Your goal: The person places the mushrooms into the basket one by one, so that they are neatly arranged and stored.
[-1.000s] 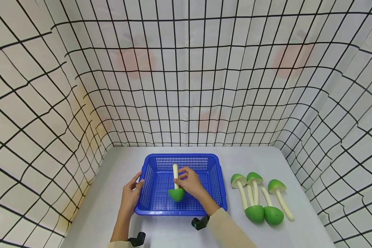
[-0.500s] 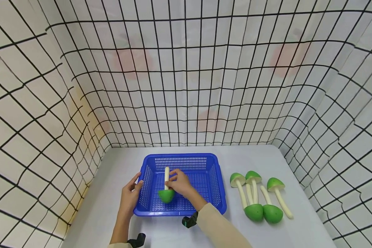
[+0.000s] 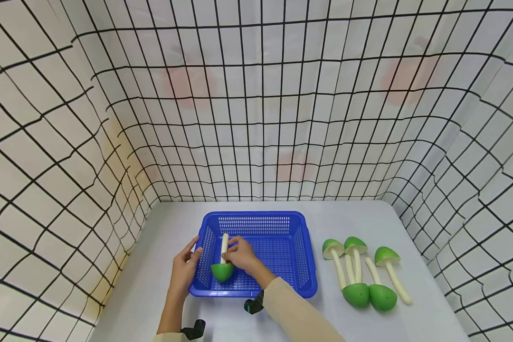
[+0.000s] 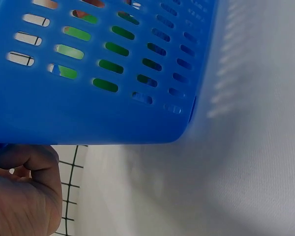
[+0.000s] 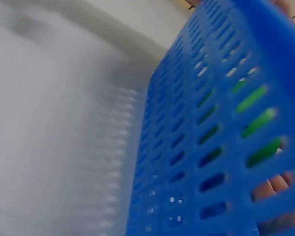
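A blue perforated plastic basket (image 3: 278, 254) sits mid-table in the head view. My left hand (image 3: 184, 270) grips its left rim, and curled fingers show under the basket's edge in the left wrist view. Inside the basket, toward the left, my right hand (image 3: 242, 256) pinches the pale stem of a toy mushroom (image 3: 222, 273) with a green cap. Its cap points toward me and the stem away. Through the basket wall (image 5: 187, 132), bits of green and fingers show in the right wrist view.
Several more green-capped mushrooms (image 3: 356, 295) lie in a group on the white table (image 3: 350, 216), right of the basket. Black grid netting (image 3: 261, 114) over pale cloth encloses the back and both sides.
My right hand has carried the mushroom leftward inside the basket, nearer its left wall. The left hand keeps its grip on the rim, and the mushrooms on the table lie as before.
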`<action>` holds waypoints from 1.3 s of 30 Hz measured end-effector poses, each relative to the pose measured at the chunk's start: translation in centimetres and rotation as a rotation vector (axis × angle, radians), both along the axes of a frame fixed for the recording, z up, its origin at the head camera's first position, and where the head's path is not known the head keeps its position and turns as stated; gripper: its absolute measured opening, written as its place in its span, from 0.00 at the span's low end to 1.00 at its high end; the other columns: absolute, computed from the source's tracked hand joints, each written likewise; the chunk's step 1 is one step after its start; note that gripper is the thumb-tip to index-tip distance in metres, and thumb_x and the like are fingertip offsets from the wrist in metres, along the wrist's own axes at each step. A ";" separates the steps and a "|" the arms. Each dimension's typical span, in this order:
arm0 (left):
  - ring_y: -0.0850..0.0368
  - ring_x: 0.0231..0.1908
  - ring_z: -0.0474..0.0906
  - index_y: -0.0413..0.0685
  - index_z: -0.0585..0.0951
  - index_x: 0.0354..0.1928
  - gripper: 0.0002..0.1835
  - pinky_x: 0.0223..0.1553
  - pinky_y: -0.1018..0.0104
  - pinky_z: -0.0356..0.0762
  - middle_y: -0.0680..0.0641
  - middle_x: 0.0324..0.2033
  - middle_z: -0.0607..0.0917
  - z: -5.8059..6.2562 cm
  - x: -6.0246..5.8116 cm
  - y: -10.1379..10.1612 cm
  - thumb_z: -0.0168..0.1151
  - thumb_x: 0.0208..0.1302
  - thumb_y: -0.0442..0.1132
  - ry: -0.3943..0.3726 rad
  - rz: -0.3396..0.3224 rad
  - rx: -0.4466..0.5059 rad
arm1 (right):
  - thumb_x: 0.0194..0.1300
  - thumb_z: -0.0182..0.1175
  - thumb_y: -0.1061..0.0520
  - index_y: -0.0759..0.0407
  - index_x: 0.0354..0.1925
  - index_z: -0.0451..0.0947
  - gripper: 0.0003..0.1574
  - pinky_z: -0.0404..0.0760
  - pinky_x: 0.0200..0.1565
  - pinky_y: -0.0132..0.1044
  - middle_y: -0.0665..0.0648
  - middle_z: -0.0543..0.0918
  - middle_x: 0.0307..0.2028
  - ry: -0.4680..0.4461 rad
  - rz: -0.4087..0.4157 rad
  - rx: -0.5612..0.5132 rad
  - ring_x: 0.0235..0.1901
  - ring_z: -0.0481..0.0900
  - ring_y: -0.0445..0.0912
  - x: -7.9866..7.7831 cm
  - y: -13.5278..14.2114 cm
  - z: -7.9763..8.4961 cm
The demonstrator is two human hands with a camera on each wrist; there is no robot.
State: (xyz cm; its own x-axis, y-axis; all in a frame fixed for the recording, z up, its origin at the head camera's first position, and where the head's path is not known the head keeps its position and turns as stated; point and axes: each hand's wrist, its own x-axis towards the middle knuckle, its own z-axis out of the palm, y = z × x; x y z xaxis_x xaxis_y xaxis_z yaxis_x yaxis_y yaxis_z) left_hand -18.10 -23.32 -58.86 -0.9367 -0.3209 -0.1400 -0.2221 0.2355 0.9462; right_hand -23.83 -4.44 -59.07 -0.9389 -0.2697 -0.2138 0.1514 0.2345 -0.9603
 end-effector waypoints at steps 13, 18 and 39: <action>0.52 0.37 0.73 0.64 0.73 0.74 0.26 0.34 0.68 0.74 0.45 0.37 0.75 0.1 0.0 0.1 0.59 0.77 0.50 -0.003 0.002 -0.014 | 0.62 0.70 0.65 0.66 0.59 0.76 0.27 0.87 0.42 0.40 0.60 0.86 0.44 -0.050 0.038 0.037 0.39 0.86 0.48 0.0 -0.5 -0.6; 0.53 0.36 0.73 0.64 0.73 0.74 0.26 0.34 0.68 0.74 0.46 0.36 0.75 0.0 0.0 0.0 0.59 0.77 0.49 0.001 -0.006 -0.008 | 0.65 0.69 0.58 0.66 0.58 0.77 0.26 0.85 0.46 0.41 0.61 0.88 0.47 -0.033 0.061 0.079 0.44 0.86 0.49 0.0 -0.4 -0.7; 0.52 0.38 0.72 0.65 0.72 0.74 0.26 0.37 0.66 0.73 0.45 0.37 0.75 0.1 0.1 0.0 0.58 0.77 0.52 -0.009 -0.002 -0.003 | 0.70 0.65 0.55 0.67 0.58 0.75 0.24 0.85 0.46 0.44 0.59 0.87 0.39 -0.047 0.023 0.054 0.38 0.84 0.46 0.2 -0.1 -0.3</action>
State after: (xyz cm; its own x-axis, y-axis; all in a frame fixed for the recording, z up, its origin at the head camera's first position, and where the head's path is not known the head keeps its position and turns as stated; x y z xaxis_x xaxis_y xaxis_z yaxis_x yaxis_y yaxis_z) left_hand -18.02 -23.28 -58.74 -0.9361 -0.3195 -0.1472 -0.2299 0.2392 0.9434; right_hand -23.58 -4.51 -59.35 -0.9213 -0.2779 -0.2719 0.1896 0.2896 -0.9382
